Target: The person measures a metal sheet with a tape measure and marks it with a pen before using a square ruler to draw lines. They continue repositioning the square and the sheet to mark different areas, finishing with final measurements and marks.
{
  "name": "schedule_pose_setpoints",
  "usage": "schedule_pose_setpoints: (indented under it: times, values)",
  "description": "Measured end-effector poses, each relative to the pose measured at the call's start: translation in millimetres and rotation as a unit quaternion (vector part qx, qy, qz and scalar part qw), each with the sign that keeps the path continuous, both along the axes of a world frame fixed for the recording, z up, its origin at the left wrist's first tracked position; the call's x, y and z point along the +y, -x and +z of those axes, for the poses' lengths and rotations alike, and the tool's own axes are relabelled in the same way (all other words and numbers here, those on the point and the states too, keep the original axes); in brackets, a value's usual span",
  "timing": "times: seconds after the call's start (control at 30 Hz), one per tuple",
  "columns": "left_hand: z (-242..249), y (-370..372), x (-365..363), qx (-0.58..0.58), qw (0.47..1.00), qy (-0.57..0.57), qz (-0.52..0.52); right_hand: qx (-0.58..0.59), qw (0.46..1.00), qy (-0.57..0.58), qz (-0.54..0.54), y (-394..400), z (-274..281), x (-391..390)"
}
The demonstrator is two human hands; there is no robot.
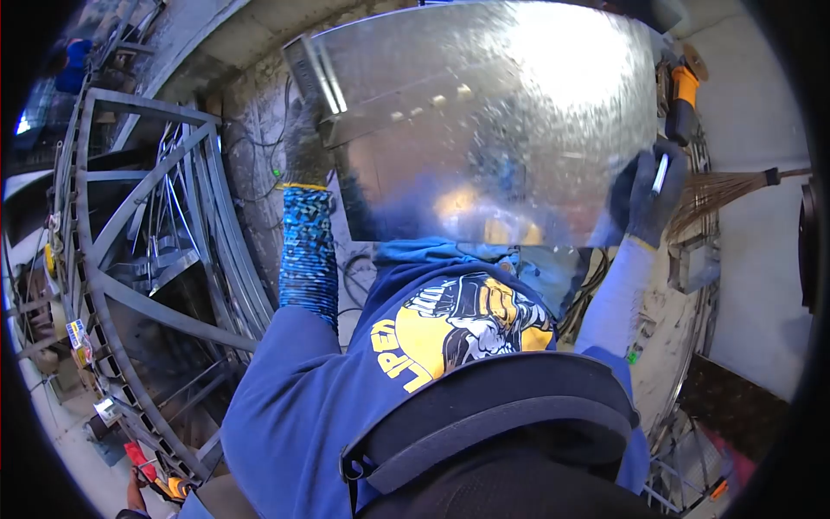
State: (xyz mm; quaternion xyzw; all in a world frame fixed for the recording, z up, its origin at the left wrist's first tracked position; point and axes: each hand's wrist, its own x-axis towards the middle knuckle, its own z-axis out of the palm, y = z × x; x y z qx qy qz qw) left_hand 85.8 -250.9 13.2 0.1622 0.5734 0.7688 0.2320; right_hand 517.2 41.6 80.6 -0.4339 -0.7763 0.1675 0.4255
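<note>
Both gloved hands, left (307, 143) and right (648, 195), clamped on metal sheet (484, 121), marker (660, 173) pinched; probably positioning, steady grip needed next.

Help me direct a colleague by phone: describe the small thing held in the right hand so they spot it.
Find the big shiny metal sheet held up in both gloved hands. At its right edge, the right hand also holds a slim white marker. It is the only pale stick there; the orange-handled grinder above is bulkier.

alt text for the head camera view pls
A person in a blue hoodie holds a shiny metal sheet up by its side edges, gloved left hand on one side, gloved right hand also gripping a pen. A metal frame stands alongside.
</note>
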Motion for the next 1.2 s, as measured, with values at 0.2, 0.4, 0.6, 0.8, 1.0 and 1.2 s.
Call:
schedule_pose_setpoints:
  times: [0.2,0.4,0.6,0.8,1.0,1.2]
  values:
    - [-28,-7,-65,0.547,0.773,0.283,0.154,-0.055,0.977,-0.091,0.187,111,32,112]
    - [-7,-102,-79,0.358,0.863,0.312,0.172,-0.167,0.957,-0.080,0.223,174,5,150]
    - [-39,-143,-70,-0.245,0.931,-0.070,0.261,-0.251,0.927,-0.067,0.272,233,-19,179]
    - [-34,-166,-68,-0.052,0.986,0.086,0.137,-0.298,0.909,-0.086,0.278,270,-26,200]
    - [-37,-203,-43,-0.109,0.992,0.058,0.035,-0.348,0.902,-0.181,0.180,257,-30,228]
    - [4,-210,-36,0.159,0.985,0.068,0.012,-0.134,0.934,-0.044,0.328,194,-23,101]
